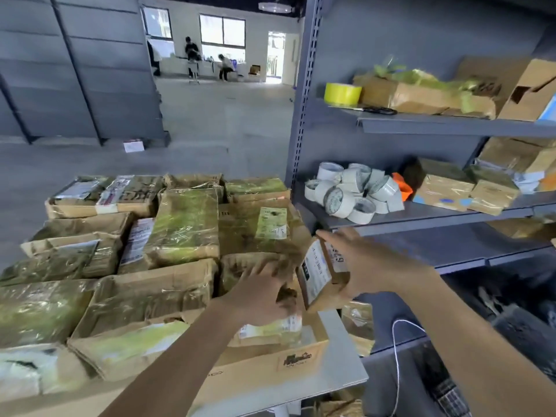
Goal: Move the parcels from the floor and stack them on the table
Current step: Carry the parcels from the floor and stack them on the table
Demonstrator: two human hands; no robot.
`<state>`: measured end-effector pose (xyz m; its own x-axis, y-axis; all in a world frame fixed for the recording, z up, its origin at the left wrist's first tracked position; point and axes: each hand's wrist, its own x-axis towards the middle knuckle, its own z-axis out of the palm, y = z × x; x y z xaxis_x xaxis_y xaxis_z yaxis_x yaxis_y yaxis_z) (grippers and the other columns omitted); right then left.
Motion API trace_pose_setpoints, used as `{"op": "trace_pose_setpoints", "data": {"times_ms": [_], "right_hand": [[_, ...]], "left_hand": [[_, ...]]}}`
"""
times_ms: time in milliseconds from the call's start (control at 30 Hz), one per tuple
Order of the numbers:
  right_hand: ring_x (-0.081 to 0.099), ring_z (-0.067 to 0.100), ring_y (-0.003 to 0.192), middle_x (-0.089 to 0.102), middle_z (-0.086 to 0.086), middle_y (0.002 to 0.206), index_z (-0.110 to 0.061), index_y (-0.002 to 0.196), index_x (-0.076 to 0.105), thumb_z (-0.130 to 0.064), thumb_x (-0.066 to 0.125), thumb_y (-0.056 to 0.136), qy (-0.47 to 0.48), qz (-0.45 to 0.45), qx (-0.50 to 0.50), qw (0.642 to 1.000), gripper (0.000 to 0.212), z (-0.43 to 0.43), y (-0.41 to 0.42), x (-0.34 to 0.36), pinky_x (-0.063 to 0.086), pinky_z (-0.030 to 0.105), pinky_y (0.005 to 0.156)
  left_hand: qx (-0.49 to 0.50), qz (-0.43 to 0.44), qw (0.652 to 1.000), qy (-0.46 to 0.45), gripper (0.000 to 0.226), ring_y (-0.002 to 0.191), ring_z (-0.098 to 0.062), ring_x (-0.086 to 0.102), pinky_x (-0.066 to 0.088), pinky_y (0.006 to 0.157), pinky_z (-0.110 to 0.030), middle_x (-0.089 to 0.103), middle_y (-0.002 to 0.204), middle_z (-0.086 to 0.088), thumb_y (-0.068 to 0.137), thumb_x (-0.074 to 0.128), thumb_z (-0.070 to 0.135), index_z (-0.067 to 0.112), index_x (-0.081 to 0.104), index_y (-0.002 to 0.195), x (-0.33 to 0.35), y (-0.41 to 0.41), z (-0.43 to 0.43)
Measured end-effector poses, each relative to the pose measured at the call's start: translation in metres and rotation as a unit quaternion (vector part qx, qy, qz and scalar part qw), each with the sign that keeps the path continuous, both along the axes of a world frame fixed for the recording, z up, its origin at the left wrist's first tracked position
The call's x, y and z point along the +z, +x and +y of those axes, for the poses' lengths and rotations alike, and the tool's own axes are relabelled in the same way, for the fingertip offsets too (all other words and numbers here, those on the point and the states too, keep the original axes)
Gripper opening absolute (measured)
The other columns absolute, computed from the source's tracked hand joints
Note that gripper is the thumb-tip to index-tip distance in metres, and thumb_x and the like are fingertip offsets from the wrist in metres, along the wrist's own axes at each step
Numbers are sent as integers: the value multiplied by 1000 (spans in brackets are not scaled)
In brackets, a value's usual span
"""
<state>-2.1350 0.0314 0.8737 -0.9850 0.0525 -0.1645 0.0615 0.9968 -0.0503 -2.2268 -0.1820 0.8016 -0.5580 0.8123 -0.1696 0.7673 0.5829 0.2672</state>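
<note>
Cardboard small parcel point(323, 278), with a white label on its broad face, is held on end in the lower centre-right of the frame, above the right edge of the worktop point(340, 353). Its long axis runs nearly top to bottom, slightly tilted; the labelled face is turned toward the left of the frame. Right hand point(365, 263) grips it from the right, fingers reaching over its upper end. Left hand point(261, 296) is at the parcel's left edge with fingers bent; motion blur prevents confirming whether it grips. The worktop carries stacked parcels point(183, 224), brown cardboard wrapped in clear and yellow-green tape, from the left edge to the centre. An open carton point(301, 358) at the near right corner holds one taped packet point(270, 329) with a label. Directly right stands a grey shelf unit point(421, 123). Its upper shelf carries a yellow tape roll point(342, 93), scissors point(379, 110) and torn boxes point(421, 94). Its middle shelf carries a heap of white tape rolls point(352, 194) and further boxes point(445, 191), just beyond the held parcel. A white cable point(396, 356) hangs before the lower bay.
</note>
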Motion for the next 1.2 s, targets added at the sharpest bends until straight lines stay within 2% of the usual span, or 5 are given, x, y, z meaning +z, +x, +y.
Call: {"op": "trace_pose_setpoints", "data": {"times_ms": [200, 667, 833, 1000, 1200], "right_hand": [[61, 24, 91, 9, -2, 154, -42, 151, -6, -35, 79, 71, 9, -88, 4, 996, 117, 10, -29, -48, 57, 39, 69], [23, 10, 142, 1, -25, 155, -46, 151, 8, -81, 54, 71, -200, -90, 3, 976, 98, 33, -46, -60, 31, 31, 106], [51, 5, 104, 36, -12, 120, -49, 127, 40, -73, 68, 68, -221, -69, -22, 972, 70, 32, -46, -55, 42, 25, 81], [52, 10, 106, 40, -15, 115, -49, 111, 46, -69, 73, 59, -212, -48, 5, 976, 62, 31, -31, -50, 45, 33, 94], [54, 6, 82, 38, -17, 101, -43, 90, 48, -42, 74, 75, -161, 8, 23, 987, 30, 24, -11, -60, 49, 31, 77]], "left_hand": [[16, 81, 997, -12, 53, 145, -27, 2, 4, 116, -49, 5, 159, -2, 93, 44, 47, 27, 34, 141, -24, 2, 4], [61, 116, 991, 22, 53, 144, -22, 5, 9, 117, -47, 11, 157, 2, 92, 43, 49, 35, 31, 141, -38, 7, 5], [60, 106, 992, 15, 56, 144, -22, 4, 8, 118, -48, 9, 158, 2, 92, 43, 50, 34, 29, 143, -38, 6, 4], [56, 108, 992, 15, 57, 144, -23, 6, 9, 118, -47, 10, 158, 2, 91, 43, 50, 32, 30, 143, -38, 6, 4], [61, 91, 994, 9, 64, 141, -29, 11, 13, 115, -52, 17, 153, -1, 85, 41, 65, 32, 36, 139, -33, 8, 10]]}}
